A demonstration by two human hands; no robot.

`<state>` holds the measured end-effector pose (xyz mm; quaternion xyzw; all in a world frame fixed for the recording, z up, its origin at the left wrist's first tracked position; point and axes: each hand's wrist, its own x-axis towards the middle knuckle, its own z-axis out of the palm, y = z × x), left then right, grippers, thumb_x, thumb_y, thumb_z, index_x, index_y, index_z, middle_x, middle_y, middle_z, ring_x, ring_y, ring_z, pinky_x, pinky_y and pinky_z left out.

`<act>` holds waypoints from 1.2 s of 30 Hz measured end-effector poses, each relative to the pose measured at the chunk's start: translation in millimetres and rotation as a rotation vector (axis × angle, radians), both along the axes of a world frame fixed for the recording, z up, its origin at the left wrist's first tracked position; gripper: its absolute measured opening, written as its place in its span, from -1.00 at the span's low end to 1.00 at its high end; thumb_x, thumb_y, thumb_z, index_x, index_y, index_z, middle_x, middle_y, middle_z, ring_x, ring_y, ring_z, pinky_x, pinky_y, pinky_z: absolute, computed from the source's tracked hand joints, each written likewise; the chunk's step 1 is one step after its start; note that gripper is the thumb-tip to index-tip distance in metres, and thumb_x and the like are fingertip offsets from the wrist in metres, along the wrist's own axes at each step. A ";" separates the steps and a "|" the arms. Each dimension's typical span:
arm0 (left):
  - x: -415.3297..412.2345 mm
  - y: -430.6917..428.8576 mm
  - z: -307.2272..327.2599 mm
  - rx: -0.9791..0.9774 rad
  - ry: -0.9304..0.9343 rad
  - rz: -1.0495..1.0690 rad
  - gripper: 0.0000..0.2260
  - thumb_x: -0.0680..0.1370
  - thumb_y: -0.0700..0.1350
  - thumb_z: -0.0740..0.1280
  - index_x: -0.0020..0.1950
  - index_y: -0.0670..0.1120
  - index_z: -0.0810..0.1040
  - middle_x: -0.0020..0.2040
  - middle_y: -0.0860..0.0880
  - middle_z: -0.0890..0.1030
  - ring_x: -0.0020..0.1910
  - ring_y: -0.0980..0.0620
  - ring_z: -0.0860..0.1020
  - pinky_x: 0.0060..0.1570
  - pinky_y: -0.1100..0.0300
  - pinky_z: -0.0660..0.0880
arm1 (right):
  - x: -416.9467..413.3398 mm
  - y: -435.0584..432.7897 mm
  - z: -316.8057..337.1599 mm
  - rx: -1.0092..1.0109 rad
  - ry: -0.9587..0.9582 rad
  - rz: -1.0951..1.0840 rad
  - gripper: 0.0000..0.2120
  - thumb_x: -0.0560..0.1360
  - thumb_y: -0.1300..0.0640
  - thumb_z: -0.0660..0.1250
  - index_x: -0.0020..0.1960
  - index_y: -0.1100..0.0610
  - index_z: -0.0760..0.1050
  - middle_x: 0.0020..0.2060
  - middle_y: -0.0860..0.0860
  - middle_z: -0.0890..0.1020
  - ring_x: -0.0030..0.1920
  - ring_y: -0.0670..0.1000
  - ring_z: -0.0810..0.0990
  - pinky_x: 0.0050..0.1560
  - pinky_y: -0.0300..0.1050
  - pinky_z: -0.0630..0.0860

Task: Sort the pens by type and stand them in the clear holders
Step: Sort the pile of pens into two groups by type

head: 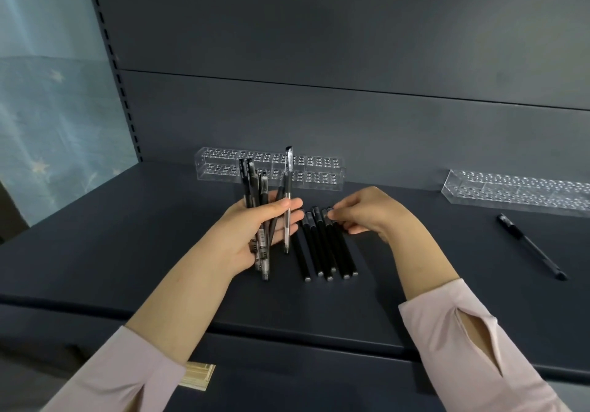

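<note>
My left hand (252, 232) grips a bunch of pens (255, 188) held upright; it mixes black-capped pens with clear-barrelled ones, and one clear pen (288, 168) sticks up highest. Just to its right, several matte black pens (325, 248) lie side by side on the dark shelf. My right hand (370, 213) rests over their far ends, its fingertips pinching the tip of one of them. A clear holder (271, 168) with rows of holes stands behind my hands. A second clear holder (517, 191) lies at the far right.
A single black pen (531, 247) lies apart on the shelf (127, 252) at the right, in front of the second holder. The shelf's dark back panel rises behind the holders. A slotted upright runs up the left. A pale label strip (198, 376) sits on the shelf's front edge.
</note>
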<state>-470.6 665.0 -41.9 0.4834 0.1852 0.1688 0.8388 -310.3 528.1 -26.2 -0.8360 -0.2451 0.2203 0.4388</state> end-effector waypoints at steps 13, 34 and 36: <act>23.4 -60.6 27.1 0.122 -0.054 0.059 -0.82 0.50 -0.18 0.43 0.08 -0.09 0.71 -0.14 0.00 0.71 -0.23 0.11 0.64 -0.19 0.19 0.58 | -33.3 -51.6 16.4 0.369 0.106 0.283 -0.82 0.43 0.16 0.49 0.01 0.18 0.64 -0.18 0.03 0.70 -0.18 -0.09 0.63 -0.14 -0.27 0.56; 134.3 -227.7 17.3 0.161 0.055 -0.074 -0.88 0.57 -0.13 0.39 0.08 -0.08 0.64 -0.08 0.00 0.74 -0.12 0.14 0.70 -0.12 0.25 0.54 | 92.0 -290.1 -16.1 0.011 -0.316 -0.472 -0.86 0.43 0.23 0.47 -0.01 0.21 0.66 -0.12 0.14 0.68 -0.15 0.09 0.60 0.03 -0.01 0.57; 133.6 -227.5 17.3 0.168 0.064 -0.074 -0.85 0.57 -0.10 0.38 0.12 -0.06 0.62 -0.06 0.02 0.74 -0.08 0.14 0.69 -0.11 0.25 0.52 | 93.7 -289.0 -17.3 -0.017 -0.333 -0.458 -0.85 0.45 0.20 0.45 0.01 0.21 0.66 -0.14 0.11 0.67 -0.14 0.07 0.59 -0.04 -0.11 0.53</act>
